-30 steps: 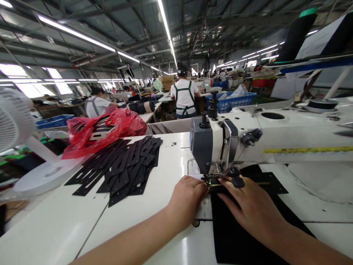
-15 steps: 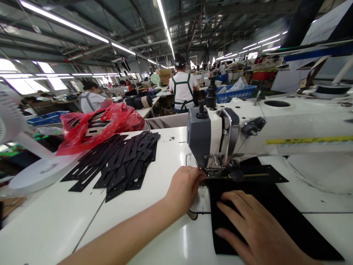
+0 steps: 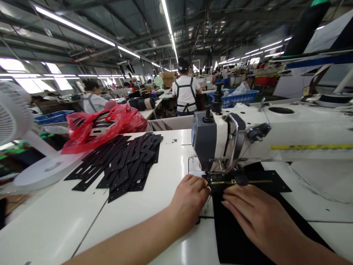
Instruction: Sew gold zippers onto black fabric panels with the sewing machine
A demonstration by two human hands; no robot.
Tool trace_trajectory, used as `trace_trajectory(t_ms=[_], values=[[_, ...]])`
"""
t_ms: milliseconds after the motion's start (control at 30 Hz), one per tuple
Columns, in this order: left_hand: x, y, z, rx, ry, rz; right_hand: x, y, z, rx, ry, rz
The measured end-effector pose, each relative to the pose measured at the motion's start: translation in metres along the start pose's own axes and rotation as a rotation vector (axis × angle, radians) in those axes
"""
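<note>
The sewing machine [image 3: 220, 136] stands over a black fabric panel [image 3: 234, 232] on the white table. A black strip with a gold zipper [image 3: 264, 181] runs across under the presser foot, above the panel. My left hand [image 3: 190, 200] is closed, fingertips pinching the strip's left end beside the foot. My right hand [image 3: 256, 209] lies over the panel, fingers stretched out close together, the tips at the strip's lower edge just below the foot. The needle tip is hard to make out.
A pile of black cut pieces [image 3: 129, 162] lies left on the table [image 3: 154, 206], with a red plastic bag [image 3: 107, 123] behind it. A white fan [image 3: 41, 169] stands far left. A person [image 3: 186, 92] sits ahead near a blue basket [image 3: 239, 98].
My right hand has moved up to the strip's edge, its fingers closer together. More of the zipper shows left of the foot. The view has shifted slightly.
</note>
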State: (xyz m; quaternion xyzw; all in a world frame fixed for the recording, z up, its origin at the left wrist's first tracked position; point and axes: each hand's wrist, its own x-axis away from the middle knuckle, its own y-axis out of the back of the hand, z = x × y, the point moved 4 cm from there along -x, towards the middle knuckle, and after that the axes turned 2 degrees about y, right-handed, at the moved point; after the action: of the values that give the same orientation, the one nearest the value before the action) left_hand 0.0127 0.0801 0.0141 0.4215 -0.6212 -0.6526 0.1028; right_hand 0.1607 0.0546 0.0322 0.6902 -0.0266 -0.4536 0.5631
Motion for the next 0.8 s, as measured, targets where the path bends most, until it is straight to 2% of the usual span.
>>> trace_trajectory(t_ms=[100, 200, 367, 800], values=[[0.002, 0.000, -0.004, -0.082, 0.028, -0.075, -0.007, -0.017, -0.015, 0.053, 0.021, -0.011], [0.001, -0.002, -0.006, -0.095, 0.016, -0.134, -0.007, -0.029, -0.019, 0.060, 0.027, -0.014], [-0.003, -0.005, -0.005, -0.089, -0.035, -0.205, -0.009, -0.025, -0.016, 0.049, 0.048, -0.011], [-0.004, -0.007, -0.003, -0.098, -0.101, -0.235, -0.010, -0.029, -0.019, 0.025, -0.004, 0.068]])
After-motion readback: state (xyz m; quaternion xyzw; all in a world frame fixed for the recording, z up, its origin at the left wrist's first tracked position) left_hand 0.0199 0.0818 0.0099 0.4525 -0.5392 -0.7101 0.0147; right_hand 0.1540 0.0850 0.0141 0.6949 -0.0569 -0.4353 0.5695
